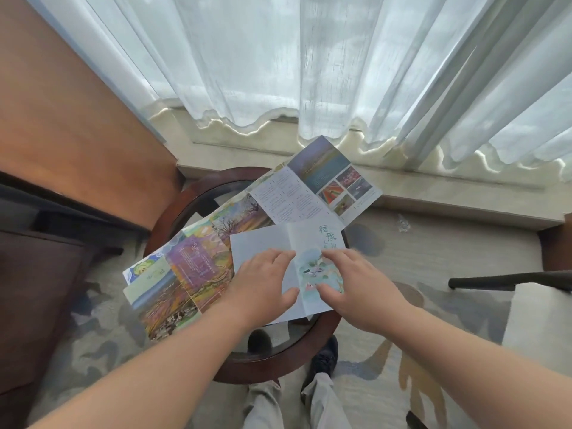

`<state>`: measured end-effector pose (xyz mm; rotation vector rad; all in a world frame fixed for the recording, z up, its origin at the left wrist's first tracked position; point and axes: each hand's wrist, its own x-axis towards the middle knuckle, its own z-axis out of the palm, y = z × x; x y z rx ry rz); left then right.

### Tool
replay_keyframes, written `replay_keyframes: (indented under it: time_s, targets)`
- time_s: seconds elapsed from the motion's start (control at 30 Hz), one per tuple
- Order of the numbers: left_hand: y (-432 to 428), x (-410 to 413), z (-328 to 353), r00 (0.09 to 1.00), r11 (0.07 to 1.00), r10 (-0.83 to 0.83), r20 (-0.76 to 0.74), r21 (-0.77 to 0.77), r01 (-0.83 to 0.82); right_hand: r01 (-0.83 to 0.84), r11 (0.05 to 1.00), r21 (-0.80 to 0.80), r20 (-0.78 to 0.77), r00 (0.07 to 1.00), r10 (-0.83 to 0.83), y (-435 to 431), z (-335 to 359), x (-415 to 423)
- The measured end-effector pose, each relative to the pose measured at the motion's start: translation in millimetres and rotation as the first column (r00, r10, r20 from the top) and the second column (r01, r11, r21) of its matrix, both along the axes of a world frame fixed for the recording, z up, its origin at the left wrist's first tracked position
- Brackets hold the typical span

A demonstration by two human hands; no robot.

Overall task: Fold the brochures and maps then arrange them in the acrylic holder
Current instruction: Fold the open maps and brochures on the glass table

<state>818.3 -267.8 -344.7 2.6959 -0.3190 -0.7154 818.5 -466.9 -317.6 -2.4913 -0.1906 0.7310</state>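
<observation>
A pale blue, creased paper brochure is laid open on the near right part of a round dark-wood worktop with a glass inset. It is pinned flat under both grips. A fold line is seen running from far to near down its middle, with a blank panel to the left of it and a panel printed with green characters and a teal illustration to the right.

The left grip is set on the near part of the blank panel, its fingers spread and nearly straight, their tips reaching the fold line and the thumb laid against the paper. The right grip is placed on the printed panel just across the fold, fingers likewise extended and pointed left. Nothing is clasped by either; the sheet is only pressed down.

To the left, partly covered by the blue brochure, a large unfolded map in bright purple, orange and green is spread past the worktop's left edge. At the far right, a white unfolded brochure with text columns and small photographs is draped beyond the rim.

White sheer curtains are hung behind, above a pale patterned carpet.
</observation>
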Motion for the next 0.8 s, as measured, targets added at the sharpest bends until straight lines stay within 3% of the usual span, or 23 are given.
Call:
replay_keyframes:
  time_s: [0.33, 0.57, 0.8]
  targets:
    - [27.0, 0.2, -59.6, 0.987, 0.993, 0.081, -0.139, 0.097, -0.068, 0.049, 0.999, -0.024, -0.106, 0.993, -0.051, 18.1, -45.0, 11.2]
    - [25.1, 6.8, -87.3, 0.983, 0.992, 0.094, -0.156, 0.102, -0.078, 0.097, 0.995, -0.031, -0.196, 0.975, -0.101, 45.6, -82.4, 15.5]
    - [14.9, 0.8, -104.3, 0.972, 0.989, 0.147, -0.182, 0.049, -0.141, 0.419, 0.908, -0.029, -0.424, 0.817, -0.391, 73.3, -116.2, 27.4]
